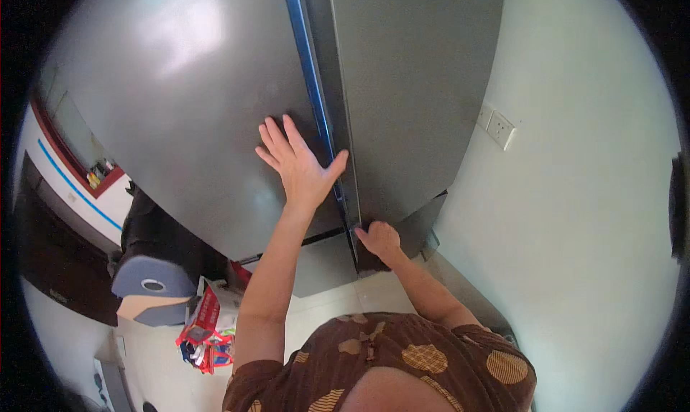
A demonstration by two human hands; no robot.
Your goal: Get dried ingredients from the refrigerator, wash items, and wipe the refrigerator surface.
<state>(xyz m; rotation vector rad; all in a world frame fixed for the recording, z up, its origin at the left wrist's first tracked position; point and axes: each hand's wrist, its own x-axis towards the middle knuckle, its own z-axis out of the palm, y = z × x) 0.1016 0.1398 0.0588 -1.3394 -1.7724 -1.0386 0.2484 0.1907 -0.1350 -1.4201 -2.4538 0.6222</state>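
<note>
A grey double-door refrigerator stands in front of me, its left door (205, 142) and right door (415, 88) side by side. A glossy blue strip (310, 62) runs down the seam between them. My left hand (302, 167) lies with spread fingers against the left door, its thumb reaching across the seam. Lower down, my right hand (381, 238) is at the bottom inner corner of the right door. Its fingers curl out of sight, so I cannot tell whether they grip the edge. Below the doors are grey lower panels (326, 264).
A pale wall (566, 207) with a white socket plate (501, 130) rises close on the right. At left, a blue-grey and beige object (156, 282) stands near red printed bags (207, 320) on the tiled floor (156, 374). A dark brown door (59, 250) is farther left.
</note>
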